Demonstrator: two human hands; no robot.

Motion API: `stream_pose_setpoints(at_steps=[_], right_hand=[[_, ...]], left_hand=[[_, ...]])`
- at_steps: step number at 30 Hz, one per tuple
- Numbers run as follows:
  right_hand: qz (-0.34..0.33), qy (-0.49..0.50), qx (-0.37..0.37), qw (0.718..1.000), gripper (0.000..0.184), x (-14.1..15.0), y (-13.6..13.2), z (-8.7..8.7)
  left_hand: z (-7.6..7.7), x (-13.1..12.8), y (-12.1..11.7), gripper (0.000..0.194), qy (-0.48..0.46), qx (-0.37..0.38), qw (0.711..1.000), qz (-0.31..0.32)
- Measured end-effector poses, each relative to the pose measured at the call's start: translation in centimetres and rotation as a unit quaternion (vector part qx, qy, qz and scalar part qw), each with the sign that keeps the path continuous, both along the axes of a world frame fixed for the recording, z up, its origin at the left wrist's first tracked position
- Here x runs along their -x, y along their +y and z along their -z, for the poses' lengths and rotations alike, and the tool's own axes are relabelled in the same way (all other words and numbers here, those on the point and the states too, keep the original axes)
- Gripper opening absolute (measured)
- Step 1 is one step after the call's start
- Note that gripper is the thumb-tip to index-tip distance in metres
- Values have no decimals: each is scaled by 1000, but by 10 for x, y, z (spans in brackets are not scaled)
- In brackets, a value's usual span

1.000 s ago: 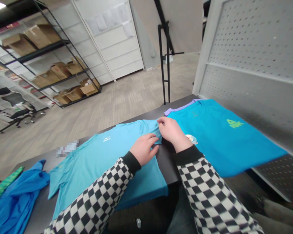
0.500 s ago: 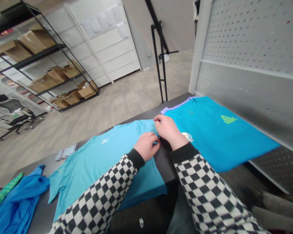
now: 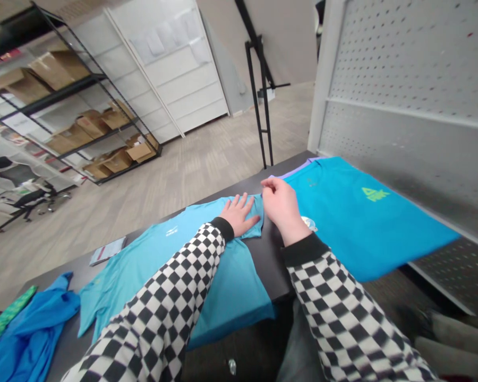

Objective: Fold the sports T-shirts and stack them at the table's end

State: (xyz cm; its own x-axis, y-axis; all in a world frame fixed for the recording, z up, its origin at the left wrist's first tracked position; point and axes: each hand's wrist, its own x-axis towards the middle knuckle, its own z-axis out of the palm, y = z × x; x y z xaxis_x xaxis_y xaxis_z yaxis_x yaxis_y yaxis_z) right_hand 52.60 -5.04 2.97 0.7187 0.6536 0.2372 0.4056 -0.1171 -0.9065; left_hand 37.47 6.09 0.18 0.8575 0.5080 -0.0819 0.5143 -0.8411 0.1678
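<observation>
The left T-shirt point(image 3: 231, 297) was pale turquoise, the right T-shirt point(image 3: 354, 233) deeper blue with a lime-green logo point(image 3: 374, 194), the sleeves point(image 3: 171, 297) black-and-white checked.

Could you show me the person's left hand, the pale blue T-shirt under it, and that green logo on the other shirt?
left hand point(image 3: 237, 215): head camera view, back of the hand.
pale blue T-shirt point(image 3: 143, 254): head camera view, front of the shirt, below its white logo.
green logo point(image 3: 374, 194): head camera view, middle of the print.

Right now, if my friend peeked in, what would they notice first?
The checkered black-and-white sleeves would pop out first, reaching up the middle. Next comes the bright blue T-shirt on the right, with its neon green logo. The left hand lies flat on a paler blue T-shirt.
</observation>
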Motion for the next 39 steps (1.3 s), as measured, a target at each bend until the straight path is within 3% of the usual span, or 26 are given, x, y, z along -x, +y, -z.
stream_pose_setpoints(at_steps=[4,8,18,21,24,27,30,33,36,39], right_hand=[[3,17,-47,999,34,-1,0,0],[17,21,-62,998,33,-2,-1,2],[29,15,-48,998,30,-3,1,4],[17,14,-57,998,28,-3,0,3],[10,11,-62,998,27,-3,-2,1],[4,1,-43,999,28,-3,-5,-1],[-22,-18,-15,999,30,-2,-4,-1],[-43,-34,8,998,26,1,-3,3],[-45,-59,35,997,19,4,-2,7],[-63,-119,60,989,18,5,0,13]], left_hand=[[-1,-6,-5,89,44,4,999,-5],[-8,-16,-4,82,-6,-5,1000,12],[16,-26,-13,83,-44,17,999,27],[8,-24,-9,86,-99,36,994,2],[-11,-2,-4,78,-214,27,974,-66],[-32,56,-1,67,-289,-22,948,-134],[-40,149,1,59,-267,-64,946,-172],[-38,261,7,53,-193,-88,934,-288],[-33,369,14,55,-106,-85,878,-458],[-30,449,14,59,-88,-69,850,-515]])
